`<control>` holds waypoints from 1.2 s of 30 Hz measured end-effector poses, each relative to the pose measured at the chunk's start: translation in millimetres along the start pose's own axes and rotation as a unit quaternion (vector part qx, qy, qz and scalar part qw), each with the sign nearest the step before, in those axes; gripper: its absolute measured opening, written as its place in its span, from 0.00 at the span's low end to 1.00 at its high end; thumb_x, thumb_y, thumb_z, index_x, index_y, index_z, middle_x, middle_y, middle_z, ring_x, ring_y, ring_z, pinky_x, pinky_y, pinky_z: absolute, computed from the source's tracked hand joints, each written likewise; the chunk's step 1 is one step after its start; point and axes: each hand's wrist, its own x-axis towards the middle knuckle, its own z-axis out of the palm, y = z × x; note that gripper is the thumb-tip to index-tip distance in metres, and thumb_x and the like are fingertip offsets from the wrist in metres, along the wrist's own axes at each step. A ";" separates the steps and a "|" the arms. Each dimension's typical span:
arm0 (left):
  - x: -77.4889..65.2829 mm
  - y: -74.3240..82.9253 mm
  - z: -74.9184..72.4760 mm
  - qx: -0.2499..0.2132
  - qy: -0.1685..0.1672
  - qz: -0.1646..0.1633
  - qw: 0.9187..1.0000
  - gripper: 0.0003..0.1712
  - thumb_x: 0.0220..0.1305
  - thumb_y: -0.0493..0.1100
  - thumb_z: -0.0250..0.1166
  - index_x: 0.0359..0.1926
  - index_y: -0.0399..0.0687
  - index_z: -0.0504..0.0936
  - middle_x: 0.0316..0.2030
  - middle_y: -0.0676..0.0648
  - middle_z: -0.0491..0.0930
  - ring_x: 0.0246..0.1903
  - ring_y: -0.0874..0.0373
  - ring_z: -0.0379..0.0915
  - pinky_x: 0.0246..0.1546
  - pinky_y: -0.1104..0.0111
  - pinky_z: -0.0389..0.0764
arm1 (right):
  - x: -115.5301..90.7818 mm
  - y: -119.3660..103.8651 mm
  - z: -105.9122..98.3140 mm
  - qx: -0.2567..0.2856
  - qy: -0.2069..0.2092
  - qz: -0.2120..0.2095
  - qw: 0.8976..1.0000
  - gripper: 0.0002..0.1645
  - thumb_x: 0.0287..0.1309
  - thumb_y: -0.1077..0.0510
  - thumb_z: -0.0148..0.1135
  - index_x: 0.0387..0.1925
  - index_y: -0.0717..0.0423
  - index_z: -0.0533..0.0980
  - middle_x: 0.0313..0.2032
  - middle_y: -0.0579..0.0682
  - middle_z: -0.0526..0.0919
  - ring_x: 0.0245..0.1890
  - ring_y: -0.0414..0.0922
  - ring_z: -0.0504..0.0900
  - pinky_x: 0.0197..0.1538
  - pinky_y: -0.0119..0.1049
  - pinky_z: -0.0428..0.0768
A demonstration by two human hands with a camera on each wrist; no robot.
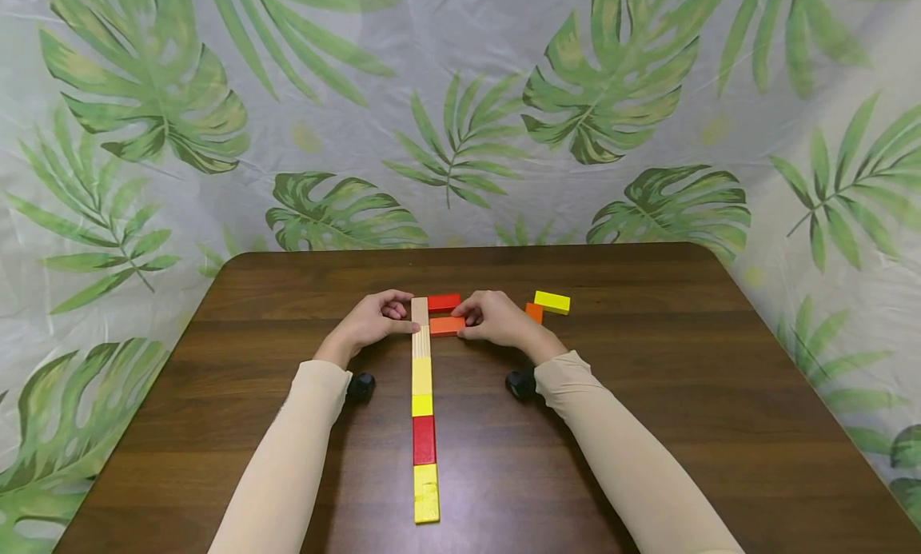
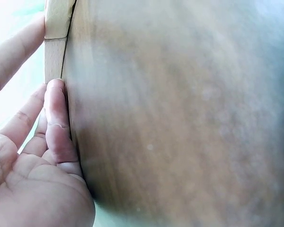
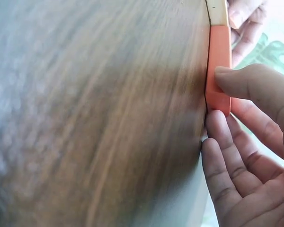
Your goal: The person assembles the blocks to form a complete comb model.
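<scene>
A straight column of blocks runs toward me, with a plain wooden block [image 1: 420, 310] at its far end. Beside it my left hand [image 1: 370, 318] touches the column's left side, thumb and forefinger reaching to the wood. Its other fingers are bent. My right hand [image 1: 496, 314] pinches an orange block [image 1: 447, 326] near its right end; the thumb presses its near side in the right wrist view. This block's left end meets the column. Just beyond it a red block [image 1: 444, 303] lies crosswise, also against the column.
A yellow block [image 1: 552, 302] and another orange block [image 1: 533, 311], partly behind my right hand, lie to the right. Nearer me the column continues with yellow and red blocks [image 1: 424, 440]. Behind the dark wooden table [image 1: 647, 338] hangs a leaf-patterned cloth [image 1: 460, 122].
</scene>
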 end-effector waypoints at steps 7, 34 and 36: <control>-1.6 2.1 0.4 -0.003 -0.002 -0.002 1.000 0.35 0.64 0.43 0.80 0.69 0.43 0.79 0.45 0.47 0.77 0.47 0.53 0.71 0.51 0.66 0.74 | -0.1 0.9 1.4 -0.004 0.005 -0.005 1.000 0.20 0.64 0.55 0.78 0.55 0.56 0.88 0.48 0.52 0.88 0.44 0.43 0.84 0.53 0.36 0.85; -1.8 0.3 0.1 0.001 -0.002 0.004 1.000 0.37 0.65 0.44 0.79 0.71 0.41 0.77 0.46 0.44 0.77 0.47 0.52 0.70 0.50 0.67 0.73 | -4.3 1.9 -2.5 0.041 -0.006 0.050 0.998 0.25 0.60 0.56 0.81 0.57 0.57 0.86 0.45 0.50 0.90 0.46 0.42 0.89 0.58 0.37 0.87; -1.7 1.0 0.2 0.002 -0.003 0.005 1.000 0.36 0.64 0.44 0.79 0.71 0.41 0.78 0.46 0.45 0.77 0.47 0.53 0.70 0.49 0.68 0.73 | -4.7 2.0 -3.2 0.041 -0.009 0.052 0.998 0.25 0.60 0.56 0.81 0.58 0.57 0.86 0.46 0.50 0.90 0.46 0.42 0.89 0.58 0.38 0.87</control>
